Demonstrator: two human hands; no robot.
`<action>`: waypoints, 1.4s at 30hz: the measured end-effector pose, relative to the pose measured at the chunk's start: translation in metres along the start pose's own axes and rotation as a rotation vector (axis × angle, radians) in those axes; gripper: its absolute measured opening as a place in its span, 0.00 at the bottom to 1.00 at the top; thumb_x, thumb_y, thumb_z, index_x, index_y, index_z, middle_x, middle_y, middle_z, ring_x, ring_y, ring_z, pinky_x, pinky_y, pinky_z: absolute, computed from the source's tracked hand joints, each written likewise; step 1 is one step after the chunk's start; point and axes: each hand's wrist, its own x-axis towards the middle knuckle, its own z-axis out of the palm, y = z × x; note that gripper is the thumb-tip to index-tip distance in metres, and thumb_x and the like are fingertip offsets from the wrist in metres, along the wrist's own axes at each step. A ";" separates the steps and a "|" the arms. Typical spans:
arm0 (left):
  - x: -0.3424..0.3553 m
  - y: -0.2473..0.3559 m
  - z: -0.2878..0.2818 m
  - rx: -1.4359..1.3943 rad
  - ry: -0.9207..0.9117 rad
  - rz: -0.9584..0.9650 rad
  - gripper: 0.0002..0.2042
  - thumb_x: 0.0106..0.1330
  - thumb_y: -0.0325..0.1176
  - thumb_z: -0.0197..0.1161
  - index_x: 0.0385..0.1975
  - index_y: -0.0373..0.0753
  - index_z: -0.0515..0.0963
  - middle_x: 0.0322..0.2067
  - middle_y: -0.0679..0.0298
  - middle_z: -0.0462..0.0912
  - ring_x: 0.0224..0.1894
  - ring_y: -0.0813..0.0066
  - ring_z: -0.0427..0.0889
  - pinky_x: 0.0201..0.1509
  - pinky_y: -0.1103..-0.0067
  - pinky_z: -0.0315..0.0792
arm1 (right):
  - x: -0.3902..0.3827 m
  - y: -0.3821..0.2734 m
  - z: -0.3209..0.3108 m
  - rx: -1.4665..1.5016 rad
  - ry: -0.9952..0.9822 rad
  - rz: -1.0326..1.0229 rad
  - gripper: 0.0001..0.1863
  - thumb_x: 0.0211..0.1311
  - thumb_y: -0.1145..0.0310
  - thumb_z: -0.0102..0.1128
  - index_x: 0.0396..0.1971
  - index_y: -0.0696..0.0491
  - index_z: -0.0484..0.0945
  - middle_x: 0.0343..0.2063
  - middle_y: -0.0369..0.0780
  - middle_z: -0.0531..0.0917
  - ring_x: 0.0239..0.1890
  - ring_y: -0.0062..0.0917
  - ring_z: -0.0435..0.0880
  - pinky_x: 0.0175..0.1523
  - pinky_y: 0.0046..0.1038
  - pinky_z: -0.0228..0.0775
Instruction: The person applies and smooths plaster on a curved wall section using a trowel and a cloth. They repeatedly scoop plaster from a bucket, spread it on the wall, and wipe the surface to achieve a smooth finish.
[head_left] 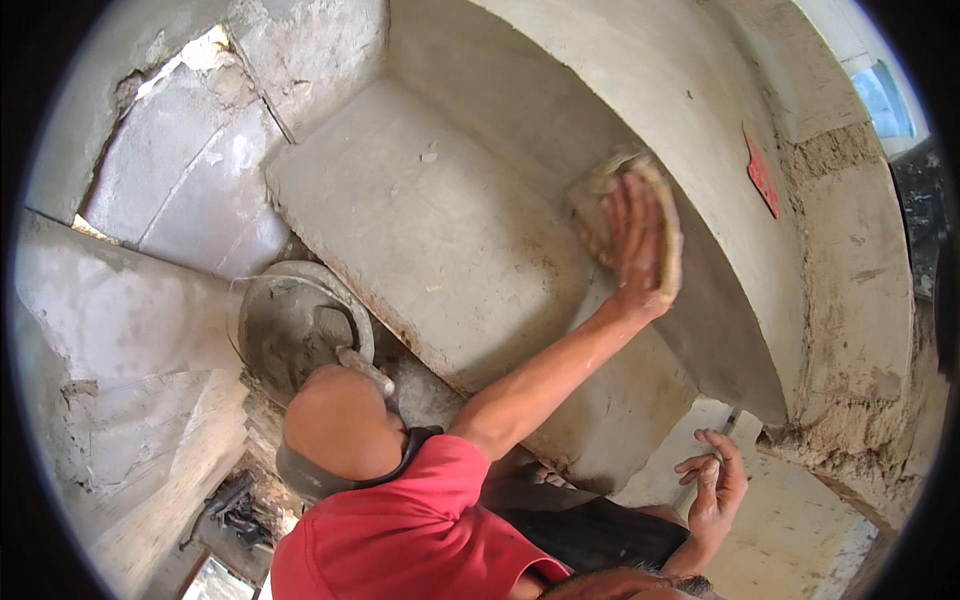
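A tan, soft-edged sponge [668, 205] is under my left hand [637, 235], whose fingers spread over it. It presses against the smooth grey plaster where the slab meets the curved wall. My left arm stretches across from a red sleeve. At the lower right, my right hand [715, 490] is raised with half-bent fingers apart, and no held object can be made out. Left of my arm stands a round bucket [262, 335] holding grey mortar. A tool with a pale, mortar-coated handle [365, 370] leans in it; its lower end is hard to make out.
The grey plastered slab [430, 210] lies before me, beside a curved low wall [690, 100]. A flat red piece [762, 178] rests on that wall. Rough, broken plaster [850, 440] edges the right side. Dark items [240, 510] lie at the lower left.
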 end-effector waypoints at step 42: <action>0.053 -0.028 -0.031 0.093 0.092 -0.028 0.35 0.85 0.42 0.41 0.83 0.25 0.45 0.83 0.33 0.40 0.84 0.29 0.36 0.84 0.41 0.30 | 0.031 -0.053 0.073 -0.825 -0.216 -0.454 0.36 0.70 0.58 0.69 0.72 0.60 0.71 0.77 0.55 0.67 0.80 0.59 0.61 0.80 0.59 0.57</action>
